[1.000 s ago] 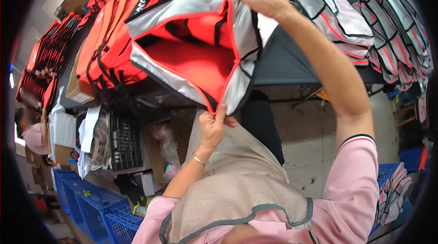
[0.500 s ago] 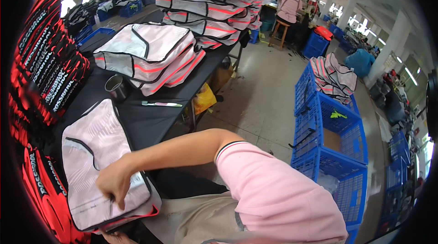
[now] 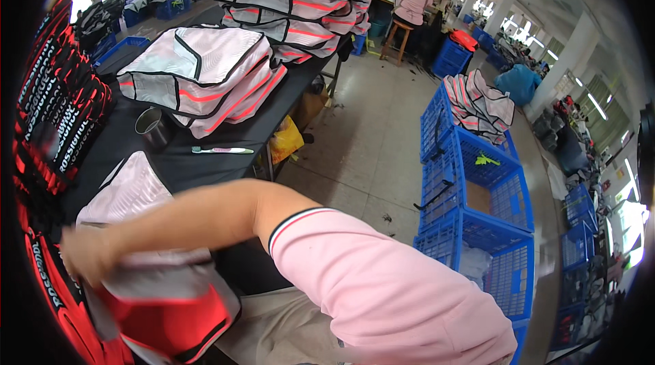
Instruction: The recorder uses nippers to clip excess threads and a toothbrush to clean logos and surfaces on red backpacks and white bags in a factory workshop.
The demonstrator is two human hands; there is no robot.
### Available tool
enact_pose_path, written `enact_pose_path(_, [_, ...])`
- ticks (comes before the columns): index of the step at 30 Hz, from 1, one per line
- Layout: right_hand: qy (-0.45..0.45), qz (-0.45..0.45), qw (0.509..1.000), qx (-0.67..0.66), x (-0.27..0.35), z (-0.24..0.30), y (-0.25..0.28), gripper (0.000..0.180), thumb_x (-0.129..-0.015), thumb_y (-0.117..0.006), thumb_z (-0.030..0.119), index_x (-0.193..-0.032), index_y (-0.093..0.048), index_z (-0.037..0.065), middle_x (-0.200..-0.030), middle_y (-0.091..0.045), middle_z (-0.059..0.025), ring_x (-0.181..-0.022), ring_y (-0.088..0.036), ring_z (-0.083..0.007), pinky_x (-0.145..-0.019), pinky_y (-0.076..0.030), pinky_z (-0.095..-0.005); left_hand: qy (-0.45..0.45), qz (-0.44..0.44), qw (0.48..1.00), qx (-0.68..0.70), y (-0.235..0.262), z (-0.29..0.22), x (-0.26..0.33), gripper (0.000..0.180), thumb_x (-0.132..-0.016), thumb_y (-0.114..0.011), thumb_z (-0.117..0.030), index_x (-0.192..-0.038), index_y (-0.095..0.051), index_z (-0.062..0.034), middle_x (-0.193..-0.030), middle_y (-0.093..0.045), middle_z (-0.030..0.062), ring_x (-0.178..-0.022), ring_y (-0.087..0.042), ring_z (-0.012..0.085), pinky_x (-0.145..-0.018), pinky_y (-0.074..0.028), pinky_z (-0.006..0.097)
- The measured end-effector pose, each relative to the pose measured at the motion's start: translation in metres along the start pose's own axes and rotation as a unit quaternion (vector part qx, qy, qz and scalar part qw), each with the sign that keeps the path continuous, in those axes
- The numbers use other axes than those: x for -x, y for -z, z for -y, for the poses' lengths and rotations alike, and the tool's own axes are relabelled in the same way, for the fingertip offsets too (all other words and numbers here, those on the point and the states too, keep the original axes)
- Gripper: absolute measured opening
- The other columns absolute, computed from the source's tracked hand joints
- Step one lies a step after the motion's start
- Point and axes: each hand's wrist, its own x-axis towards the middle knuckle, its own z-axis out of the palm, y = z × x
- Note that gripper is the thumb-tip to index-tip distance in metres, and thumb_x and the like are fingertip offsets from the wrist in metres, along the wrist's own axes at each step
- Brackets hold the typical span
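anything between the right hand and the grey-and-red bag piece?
Nothing visible. The right hand, blurred, is already on the grey-and-red bag piece, at the near edge of the black table. The left hand is not in view.

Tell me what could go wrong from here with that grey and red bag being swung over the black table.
1. The right hand is motion-blurred on the grey and red fabric bag, so its grip may be loose and the bag could slip.
2. The metal cup and the green-handled toothbrush lie loose on the black table close by; a sweeping bag might knock them off.
3. The stacked grey bags reach the table's edge and could slide.
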Motion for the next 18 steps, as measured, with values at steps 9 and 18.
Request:
enact_pose_path(9, [-0.034,-0.069,0.974,-0.213,0.047,0.013,-0.002,0.023,-0.057,-0.070,0.015,-0.072,-0.065,-0.002,-0.064,-0.061,-0.0207,-0.061,-0.063,-0.0348,-0.055,-0.048,-0.0405,0.005,-0.091,0.995,-0.048,0.024,-0.068,0.014,0.034,-0.087,-0.076,-0.013,-0.111,-0.055,0.0018,-0.097,-0.061,0.0070,-0.078,-0.055,0.0141,-0.071,-0.050,0.027])
enact_pose_path(18, [-0.034,0.183,0.966,-0.178,0.152,0.108,-0.065,0.043,-0.077,-0.077,0.016,-0.116,-0.063,0.005,-0.095,-0.060,-0.0135,-0.081,-0.063,-0.0312,-0.072,-0.051,-0.0400,0.458,0.183,0.648,0.581,0.054,-0.095,-0.027,0.080,-0.087,-0.059,-0.065,-0.126,-0.054,0.0049,-0.116,-0.066,0.0139,-0.109,-0.062,0.0230,-0.098,-0.047,0.038])
